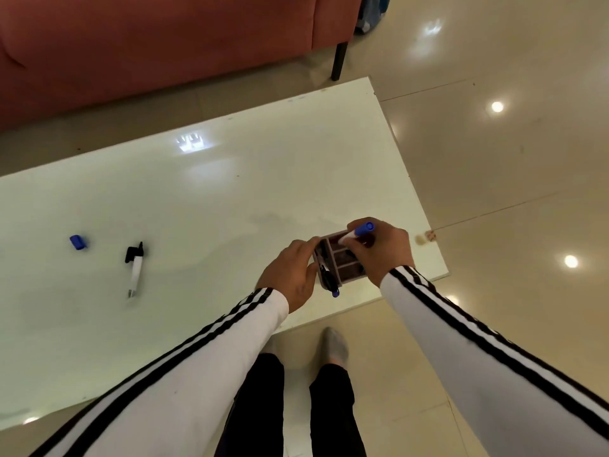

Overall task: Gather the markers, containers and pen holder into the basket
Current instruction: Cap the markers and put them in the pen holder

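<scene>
Head view, pen holder [342,262] containing dark marker [329,280], right hand [386,249] holding blue-capped marker [361,230]

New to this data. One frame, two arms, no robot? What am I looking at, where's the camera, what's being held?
There is no machine here. A person works with bare hands, and the single picture comes from a camera worn on the head, looking down. The left hand grips the side of a small pen holder with compartments, by the near right corner of the white table. The right hand pinches a blue-capped marker over it. A second marker already sticks out of the holder. Farther left on the table lie a black-capped marker and a small blue object. A red sofa stands behind. No basket is in view.
</scene>
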